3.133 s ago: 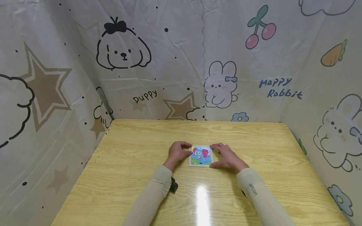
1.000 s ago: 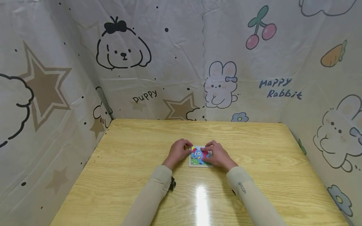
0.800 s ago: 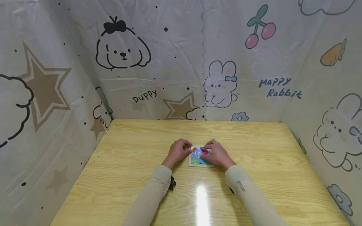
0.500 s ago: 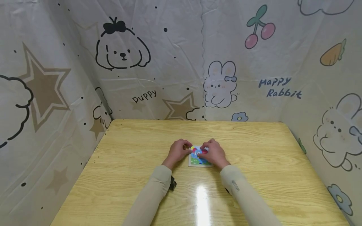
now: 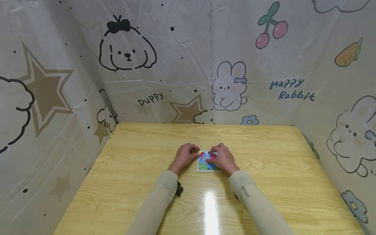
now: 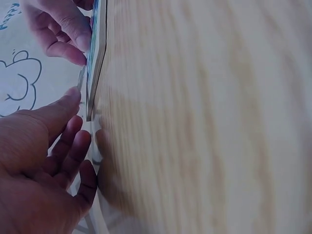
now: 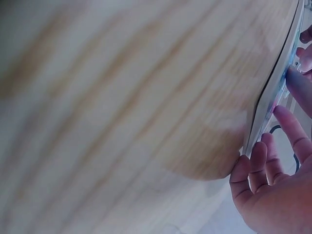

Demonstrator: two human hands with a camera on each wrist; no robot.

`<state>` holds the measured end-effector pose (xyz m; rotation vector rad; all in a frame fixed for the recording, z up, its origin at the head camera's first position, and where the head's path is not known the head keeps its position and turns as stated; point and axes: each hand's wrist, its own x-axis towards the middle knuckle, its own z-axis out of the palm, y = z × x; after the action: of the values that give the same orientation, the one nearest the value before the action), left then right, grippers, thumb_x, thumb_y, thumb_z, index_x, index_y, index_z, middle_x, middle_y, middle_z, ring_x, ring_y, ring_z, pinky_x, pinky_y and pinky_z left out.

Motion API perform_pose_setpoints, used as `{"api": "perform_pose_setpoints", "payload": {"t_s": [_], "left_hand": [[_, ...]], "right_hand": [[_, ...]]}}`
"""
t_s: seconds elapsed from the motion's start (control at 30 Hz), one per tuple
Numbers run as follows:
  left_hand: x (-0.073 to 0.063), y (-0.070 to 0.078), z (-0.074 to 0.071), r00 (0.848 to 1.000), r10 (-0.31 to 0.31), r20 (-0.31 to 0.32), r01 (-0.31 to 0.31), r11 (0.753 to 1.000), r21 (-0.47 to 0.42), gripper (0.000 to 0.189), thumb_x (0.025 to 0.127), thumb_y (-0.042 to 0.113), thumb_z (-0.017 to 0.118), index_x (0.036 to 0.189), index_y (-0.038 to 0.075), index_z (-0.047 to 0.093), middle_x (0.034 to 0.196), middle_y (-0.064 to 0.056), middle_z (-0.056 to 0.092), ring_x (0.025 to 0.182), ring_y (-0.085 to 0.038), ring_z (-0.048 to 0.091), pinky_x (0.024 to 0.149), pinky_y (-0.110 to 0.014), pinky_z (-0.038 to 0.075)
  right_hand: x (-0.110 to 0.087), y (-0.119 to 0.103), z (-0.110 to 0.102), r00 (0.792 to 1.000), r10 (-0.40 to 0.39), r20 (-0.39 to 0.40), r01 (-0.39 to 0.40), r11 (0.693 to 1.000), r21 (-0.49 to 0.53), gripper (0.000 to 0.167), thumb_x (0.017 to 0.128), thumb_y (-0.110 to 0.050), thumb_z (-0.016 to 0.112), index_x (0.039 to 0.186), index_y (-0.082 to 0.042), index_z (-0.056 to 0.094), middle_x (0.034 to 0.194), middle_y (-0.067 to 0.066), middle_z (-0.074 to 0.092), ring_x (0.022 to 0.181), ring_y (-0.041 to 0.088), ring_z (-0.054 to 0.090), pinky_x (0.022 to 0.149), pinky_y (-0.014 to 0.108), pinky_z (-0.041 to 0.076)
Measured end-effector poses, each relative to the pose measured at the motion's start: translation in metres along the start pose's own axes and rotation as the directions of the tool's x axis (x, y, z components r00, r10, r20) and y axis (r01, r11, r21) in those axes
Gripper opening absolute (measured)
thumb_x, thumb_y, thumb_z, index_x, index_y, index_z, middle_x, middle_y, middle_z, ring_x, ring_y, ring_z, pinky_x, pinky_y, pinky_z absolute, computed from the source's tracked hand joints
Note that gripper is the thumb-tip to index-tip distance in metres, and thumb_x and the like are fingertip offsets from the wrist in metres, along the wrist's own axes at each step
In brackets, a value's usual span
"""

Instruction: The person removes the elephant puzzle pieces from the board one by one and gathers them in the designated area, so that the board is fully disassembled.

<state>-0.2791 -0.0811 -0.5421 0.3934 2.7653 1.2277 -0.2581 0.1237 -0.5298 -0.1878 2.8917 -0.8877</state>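
Observation:
A small square picture puzzle [image 5: 208, 166] of a blue elephant on green grass lies in a pale tray [image 5: 201, 171] near the middle of the table. My left hand [image 5: 184, 156] is at its upper left corner. There, its thumb and index finger pinch a thin puzzle piece [image 6: 81, 78], tilted up off the tray in the left wrist view. My right hand [image 5: 225, 160] reaches over the right half, thumb and index finger set apart on the picture, hiding much of it. In the right wrist view, its other fingers [image 7: 241, 178] rest at the tray's edge.
The light wood table [image 5: 141, 147] carries the tray. A patterned cloth [image 5: 182, 49] hangs behind the table and along both sides. Light glares off the tabletop [image 5: 211, 209] in front of the tray.
My right hand has moved left from the tray's right edge onto the picture. The left hand has stayed at the upper left corner, its fingers drawn closer together.

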Motion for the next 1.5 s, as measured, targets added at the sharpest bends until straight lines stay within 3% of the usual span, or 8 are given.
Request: {"api": "perform_pose_setpoints", "payload": {"t_s": [0.77,1.0,1.23,1.5], "left_hand": [[-0.003,-0.002,-0.004,0.999,-0.052,0.008,0.053,0.997,-0.062,0.021,0.093,0.021,0.08,0.111,0.011,0.077,0.104,-0.005,0.07,0.09,-0.016,0.059,0.083,-0.032,0.051],[-0.005,-0.002,-0.009,0.999,-0.041,0.007,0.042,0.997,-0.068,0.021,0.093,0.02,0.079,0.111,0.01,0.077,0.106,-0.006,0.072,0.09,-0.017,0.06,0.084,-0.033,0.051],[-0.003,-0.005,-0.02,0.998,-0.054,-0.014,0.052,0.994,-0.091,0.02,0.094,0.022,0.078,0.111,0.011,0.078,0.109,-0.006,0.072,0.09,-0.017,0.06,0.081,-0.031,0.052],[0.002,-0.012,-0.044,0.997,-0.049,-0.066,0.041,0.993,-0.111,0.022,0.094,0.019,0.078,0.114,0.009,0.077,0.113,-0.01,0.072,0.09,-0.019,0.061,0.077,-0.029,0.051]], "right_hand": [[-0.001,0.005,-0.003,0.999,-0.045,0.022,0.045,0.999,0.03,0.034,0.084,-0.031,0.088,0.112,-0.014,0.078,0.127,0.014,0.056,0.116,0.033,0.054,0.106,0.052,0.046],[0.001,0.007,-0.002,1.0,-0.011,0.029,0.01,0.999,0.035,0.035,0.084,-0.031,0.089,0.113,-0.016,0.078,0.129,0.012,0.056,0.117,0.032,0.053,0.108,0.052,0.045],[0.003,0.007,-0.001,1.0,-0.01,0.029,0.009,0.999,0.032,0.035,0.083,-0.032,0.089,0.112,-0.016,0.078,0.128,0.012,0.056,0.117,0.031,0.053,0.107,0.051,0.045],[0.002,0.006,-0.002,0.999,-0.003,0.034,0.002,0.999,0.04,0.035,0.083,-0.031,0.089,0.113,-0.016,0.078,0.126,0.011,0.055,0.114,0.03,0.053,0.105,0.05,0.046]]}}
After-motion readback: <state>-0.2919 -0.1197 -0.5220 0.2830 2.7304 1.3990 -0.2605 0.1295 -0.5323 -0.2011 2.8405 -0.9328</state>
